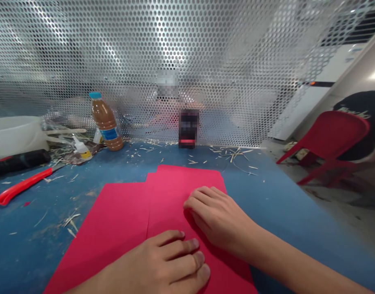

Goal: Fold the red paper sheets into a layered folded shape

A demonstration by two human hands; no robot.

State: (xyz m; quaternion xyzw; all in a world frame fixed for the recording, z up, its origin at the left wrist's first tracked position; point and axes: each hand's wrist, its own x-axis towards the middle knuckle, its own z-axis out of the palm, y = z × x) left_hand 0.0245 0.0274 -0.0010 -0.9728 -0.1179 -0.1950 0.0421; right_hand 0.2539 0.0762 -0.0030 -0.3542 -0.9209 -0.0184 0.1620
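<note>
Sheets of red paper [123, 216] lie overlapping on the blue table, with the right-hand one set a little farther forward. My left hand [171, 261] rests flat on the red paper near the bottom of the view, its fingers spread slightly and pointing right. Just beyond it, my right hand [211, 216] lies on the right-hand sheet with its fingers curled together and the fingertips turned under. Whether anything is under those curled fingers is hidden.
Blue table [285, 212] with scattered straw bits. Back left: bottle of brown liquid [106, 122], glue bottle [82, 149], white tub [17, 134], red-handled knife [25, 185], black tool [22, 160]. Perforated metal panel [138, 53] behind; dark box [189, 126]; red chair [340, 130] and seated person right.
</note>
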